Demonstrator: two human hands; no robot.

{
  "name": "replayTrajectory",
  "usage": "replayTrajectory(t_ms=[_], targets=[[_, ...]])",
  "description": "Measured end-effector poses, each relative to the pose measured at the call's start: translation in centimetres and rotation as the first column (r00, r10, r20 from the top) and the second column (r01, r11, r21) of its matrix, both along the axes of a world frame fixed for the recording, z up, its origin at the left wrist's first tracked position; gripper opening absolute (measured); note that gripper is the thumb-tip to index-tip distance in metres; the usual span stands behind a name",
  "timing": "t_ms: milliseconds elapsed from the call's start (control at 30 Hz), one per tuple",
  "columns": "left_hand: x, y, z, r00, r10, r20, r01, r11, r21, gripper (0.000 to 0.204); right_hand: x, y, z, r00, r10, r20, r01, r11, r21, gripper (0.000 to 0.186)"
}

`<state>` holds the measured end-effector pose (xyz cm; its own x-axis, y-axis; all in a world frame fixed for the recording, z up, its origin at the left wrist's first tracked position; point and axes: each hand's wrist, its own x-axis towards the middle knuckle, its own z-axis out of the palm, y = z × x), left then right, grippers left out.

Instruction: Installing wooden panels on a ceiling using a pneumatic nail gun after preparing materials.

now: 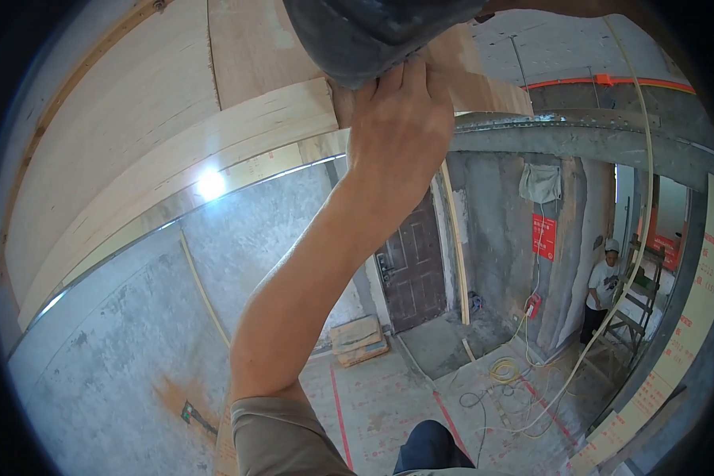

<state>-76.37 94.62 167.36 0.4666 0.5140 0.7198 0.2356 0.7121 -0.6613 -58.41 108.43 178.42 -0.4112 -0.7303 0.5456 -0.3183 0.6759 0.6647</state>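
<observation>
My left hand [404,119] is raised overhead on a bent arm, with its fingers bent close together. Its fingertips disappear behind a smooth, dark rounded thing [365,40] at the top, whose kind I cannot make out. The hand lies against the edge of wooden boarding, between a pale plywood strip [278,115] on the left and a brown plywood piece [484,91] on the right. What the fingers hold, if anything, is hidden. A forearm [579,6], seemingly my right, crosses the upper right edge; its hand is beyond the picture or behind the dark thing.
A metal beam [579,135] runs to the right of the hand. A thin strip [646,159] hangs down at the right. Below are a dark door [412,278], a cardboard box [358,339] and coiled cable [504,370]. Another person [605,285] stands beside a wooden ladder [639,301].
</observation>
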Motion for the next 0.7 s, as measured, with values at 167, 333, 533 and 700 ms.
replayTrajectory(t_ms=[167,333,533,700], targets=[[0.55,0.25,0.2,1.0,-0.004,0.004,0.004,1.0,-0.005,0.028,0.62,0.21,0.06,1.0,-0.01,0.0,0.01,1.0,0.0,0.026],[-0.27,-0.08,0.26,1.0,0.0,0.004,0.0,1.0,-0.005,0.028,0.03,-0.09,0.07,1.0,-0.01,0.012,0.01,1.0,0.008,0.026],[-0.01,-0.04,0.06,0.999,0.011,0.033,-0.011,1.0,0.002,0.024,0.07,-0.13,0.09,1.0,-0.015,0.022,0.015,1.0,0.016,0.025],[0.1,0.07,0.28,1.0,0.0,-0.006,0.0,1.0,0.001,0.022,0.3,-0.14,0.24,0.999,-0.011,0.03,0.011,1.0,0.023,0.025]])
